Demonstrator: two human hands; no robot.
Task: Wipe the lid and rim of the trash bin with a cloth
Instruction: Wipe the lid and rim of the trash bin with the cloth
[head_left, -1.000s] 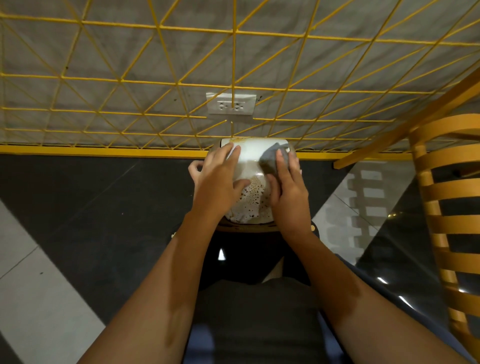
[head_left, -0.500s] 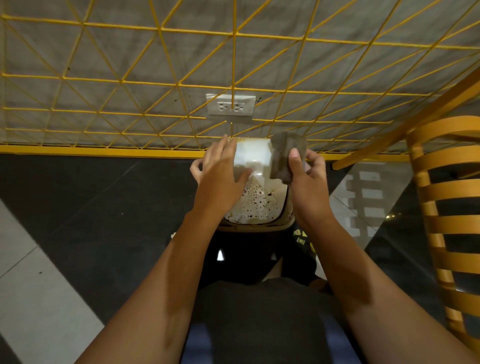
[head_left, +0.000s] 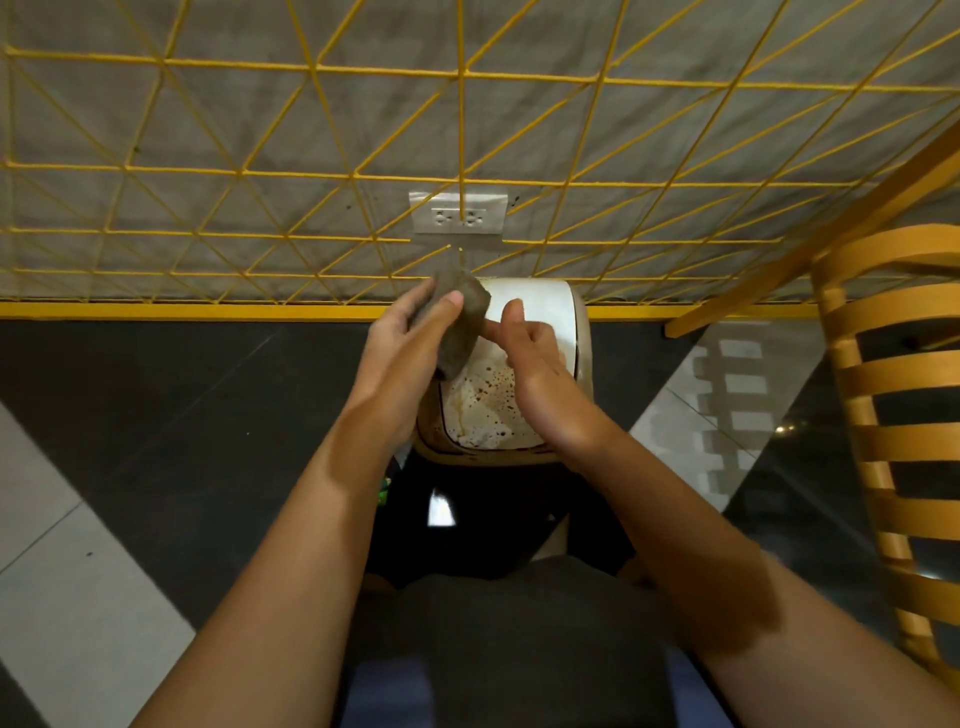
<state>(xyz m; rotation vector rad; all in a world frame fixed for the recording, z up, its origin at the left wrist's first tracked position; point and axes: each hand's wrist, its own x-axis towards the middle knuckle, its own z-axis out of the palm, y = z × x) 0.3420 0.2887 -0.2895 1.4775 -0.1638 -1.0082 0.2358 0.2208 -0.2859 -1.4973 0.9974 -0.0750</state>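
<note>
The trash bin stands against the wall. Its white lid (head_left: 485, 410) is spattered with brown spots inside a beige rim (head_left: 583, 338). Above the lid's far left corner my left hand (head_left: 405, 343) holds a folded grey-brown cloth (head_left: 462, 317), thumb pressed on its top face. My right hand (head_left: 530, 353) hovers over the lid just right of the cloth. Its fingers are loosely curled, the forefinger meets the cloth's lower right edge and the thumb is raised clear of it. My hands hide the middle of the lid.
A yellow wire grid (head_left: 311, 171) covers the grey wall, with a white double socket (head_left: 459, 214) behind it above the bin. A yellow slatted chair (head_left: 893, 415) stands at the right. Dark and pale floor tiles (head_left: 156, 415) lie to the left.
My right hand lifted the cloth off the lid and brought it leftward. My left hand came off the lid and now holds the cloth, and the right thumb has let go.
</note>
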